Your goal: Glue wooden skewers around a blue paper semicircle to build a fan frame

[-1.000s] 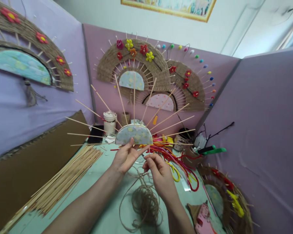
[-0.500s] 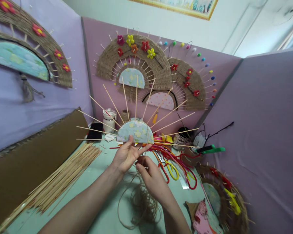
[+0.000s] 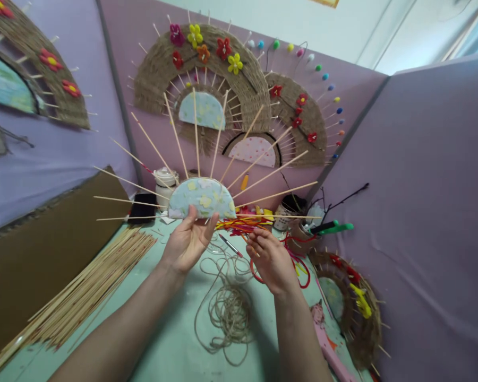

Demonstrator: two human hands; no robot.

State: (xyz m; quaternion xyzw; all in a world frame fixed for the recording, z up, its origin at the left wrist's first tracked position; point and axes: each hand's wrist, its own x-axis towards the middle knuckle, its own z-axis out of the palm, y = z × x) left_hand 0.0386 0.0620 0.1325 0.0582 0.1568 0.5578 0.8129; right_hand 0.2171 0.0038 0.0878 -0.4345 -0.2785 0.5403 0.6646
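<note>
A half-round fan frame point(image 3: 201, 197) covered in pale blue flowered cloth, with thin wooden sticks fanning out from its edge, stands upright in the middle. My left hand point(image 3: 186, 241) grips its lower straight edge, thumb in front. Right of it and apart from the frame, my right hand point(image 3: 271, 260) hovers with fingers curled in towards the thumb; whatever they pinch, if anything, is too small to make out. Below and between both hands lies a loose tangle of jute twine point(image 3: 229, 313), its loops reaching up towards the frame.
Bundled wooden sticks point(image 3: 91, 286) lie at left beside a brown cardboard sheet point(image 3: 43, 254). Behind the hands are red and orange pipe cleaners point(image 3: 242, 225), a pen point(image 3: 231, 245) and a white jar point(image 3: 165, 185). Finished woven fans point(image 3: 247, 79) hang on the pink panel; another woven piece point(image 3: 356, 329) rests at right.
My right hand has moved away from my left hand, to the right and slightly up. The view has shifted, and the frame now appears further left and higher. The twine tangle shows more fully.
</note>
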